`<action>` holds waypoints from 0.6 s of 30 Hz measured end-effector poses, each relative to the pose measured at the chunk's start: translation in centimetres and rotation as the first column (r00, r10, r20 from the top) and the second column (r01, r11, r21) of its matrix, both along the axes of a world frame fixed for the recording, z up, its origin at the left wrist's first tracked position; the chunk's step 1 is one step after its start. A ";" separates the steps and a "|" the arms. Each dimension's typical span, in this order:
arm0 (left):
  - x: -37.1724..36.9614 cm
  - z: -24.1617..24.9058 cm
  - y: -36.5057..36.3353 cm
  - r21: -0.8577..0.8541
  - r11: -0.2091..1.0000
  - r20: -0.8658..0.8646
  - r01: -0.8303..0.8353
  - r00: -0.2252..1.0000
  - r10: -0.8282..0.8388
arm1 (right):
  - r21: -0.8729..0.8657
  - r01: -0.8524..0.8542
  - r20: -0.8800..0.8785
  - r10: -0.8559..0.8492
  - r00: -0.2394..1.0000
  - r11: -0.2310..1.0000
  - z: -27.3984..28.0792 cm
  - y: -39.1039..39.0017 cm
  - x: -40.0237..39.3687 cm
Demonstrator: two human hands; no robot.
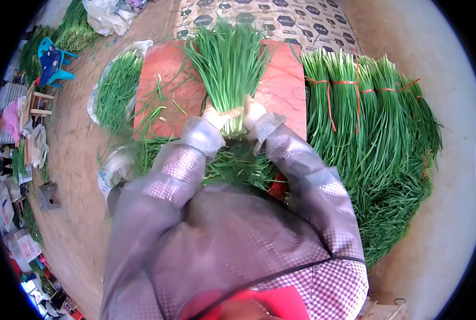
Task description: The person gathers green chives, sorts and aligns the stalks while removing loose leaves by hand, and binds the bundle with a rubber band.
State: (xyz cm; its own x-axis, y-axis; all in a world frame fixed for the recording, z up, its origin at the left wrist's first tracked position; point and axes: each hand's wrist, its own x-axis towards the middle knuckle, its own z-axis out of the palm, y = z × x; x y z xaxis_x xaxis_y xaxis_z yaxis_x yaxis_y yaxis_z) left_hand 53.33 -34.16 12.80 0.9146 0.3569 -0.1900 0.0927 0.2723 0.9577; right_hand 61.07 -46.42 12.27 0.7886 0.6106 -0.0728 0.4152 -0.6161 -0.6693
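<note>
A thick bunch of green chives [228, 72] stands out from me over a red board [283, 80], its pale cut ends toward my body. My left hand [220, 115] is closed round the lower stalks from the left, thumb across the front. Against the right side of the same stalks, my right hand [254, 110] grips near the ends; its fingers are partly hidden. Loose chive stalks [155, 111] lie on the board's left part. More loose greens [238, 166] are heaped between the board and my lap.
Tied chive bundles [355, 101] with orange bands are piled at the right. Left of the board sits a plastic bag of chives [118, 85]. Farther left are a blue chair [56, 63], a grey stool [48, 196] and a person in pink [13, 120]. Patterned sheeting [302, 21] lies beyond.
</note>
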 end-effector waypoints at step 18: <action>0.4 -0.7 -1.5 0.699 0.715 -0.232 -0.013 0.942 0.243 | 0.018 0.066 -0.115 -0.064 0.991 0.998 -0.8 -2.3 2.5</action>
State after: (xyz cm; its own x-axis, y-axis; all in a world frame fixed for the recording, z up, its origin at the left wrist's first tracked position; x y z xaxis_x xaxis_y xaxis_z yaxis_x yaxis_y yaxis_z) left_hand 53.68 -35.61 12.09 0.7933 0.6020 -0.0911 0.4051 -0.4100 0.8172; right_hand 63.62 -48.68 11.48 0.8139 0.5607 -0.1522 0.2949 -0.6244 -0.7233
